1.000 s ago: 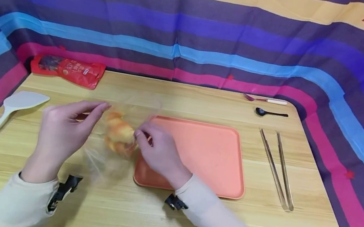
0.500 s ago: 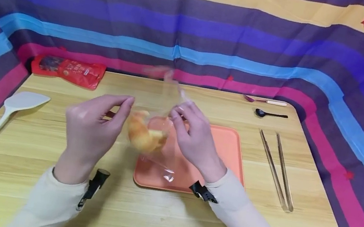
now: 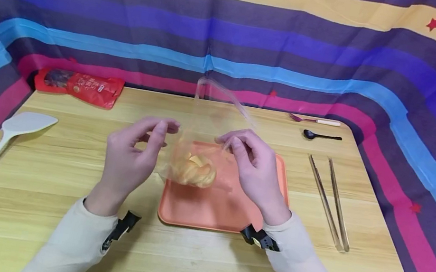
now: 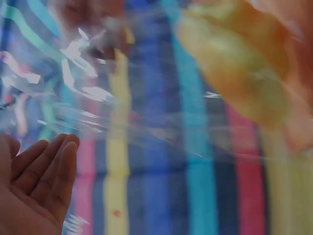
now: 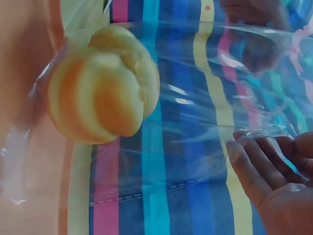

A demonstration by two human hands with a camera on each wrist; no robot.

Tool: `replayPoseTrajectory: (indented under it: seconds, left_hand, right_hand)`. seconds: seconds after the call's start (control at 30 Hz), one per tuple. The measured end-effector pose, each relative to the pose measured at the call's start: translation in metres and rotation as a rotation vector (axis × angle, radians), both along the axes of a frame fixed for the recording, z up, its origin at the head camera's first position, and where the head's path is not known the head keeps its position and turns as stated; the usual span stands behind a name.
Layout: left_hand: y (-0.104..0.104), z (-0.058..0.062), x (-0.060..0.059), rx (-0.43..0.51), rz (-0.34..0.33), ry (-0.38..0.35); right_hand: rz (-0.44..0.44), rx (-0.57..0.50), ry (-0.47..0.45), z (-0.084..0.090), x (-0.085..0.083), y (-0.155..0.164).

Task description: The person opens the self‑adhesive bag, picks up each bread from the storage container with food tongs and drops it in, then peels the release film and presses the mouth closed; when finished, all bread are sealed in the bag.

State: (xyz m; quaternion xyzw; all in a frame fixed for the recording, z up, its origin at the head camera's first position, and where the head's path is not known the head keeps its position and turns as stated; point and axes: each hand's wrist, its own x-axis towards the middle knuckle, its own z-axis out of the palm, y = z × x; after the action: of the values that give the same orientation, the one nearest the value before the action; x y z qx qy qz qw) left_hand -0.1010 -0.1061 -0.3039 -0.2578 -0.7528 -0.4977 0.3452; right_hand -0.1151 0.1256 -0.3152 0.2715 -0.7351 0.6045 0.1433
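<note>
A clear plastic bag (image 3: 216,107) hangs upright over the tray, its mouth up. Low inside it lies a golden croissant (image 3: 196,172), striped orange and cream in the right wrist view. My right hand (image 3: 257,174) pinches the bag's upper right edge between thumb and fingers. On the bag's left side is my left hand (image 3: 132,155), thumb and fingertips apart; the left wrist view shows its fingers (image 4: 61,171) fairly straight beside the film. Beneath the bag, the pink tray (image 3: 218,213) is partly covered by it.
To the right lie metal tongs (image 3: 332,203), a black spoon (image 3: 322,136) and a small fork (image 3: 316,120). A white-and-green spatula (image 3: 5,139) is along the left edge. At the back left sits a red packet (image 3: 79,87). Striped cloth (image 3: 234,37) hangs behind the table.
Both hands and the bag with the croissant have moved right, from the tray's left to over it. The left hand's thumb and fingers have spread apart; the bag now hangs upright.
</note>
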Motion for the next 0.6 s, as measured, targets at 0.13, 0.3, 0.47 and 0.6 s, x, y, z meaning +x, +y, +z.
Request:
replayPoseTrajectory:
  seconds: [0.13,0.3,0.47,0.6]
  left_hand:
    - [-0.007,-0.018,-0.014,-0.048,-0.122,-0.157]
    - [-0.005,-0.036,-0.026,-0.218,-0.15,-0.306]
    - [0.004,-0.043,-0.031,-0.25,-0.113,-0.266]
    - [0.009,-0.045,-0.033,-0.192,-0.127,-0.223]
  right_hand:
    - [-0.005,-0.013,-0.047,-0.002,0.002,0.007]
    - [-0.036,0.009,-0.058,-0.003,0.004,0.013]
    - [-0.021,-0.009,-0.084,-0.007,0.005,0.018]
    - [-0.006,-0.036,-0.103,-0.009,0.005,0.022]
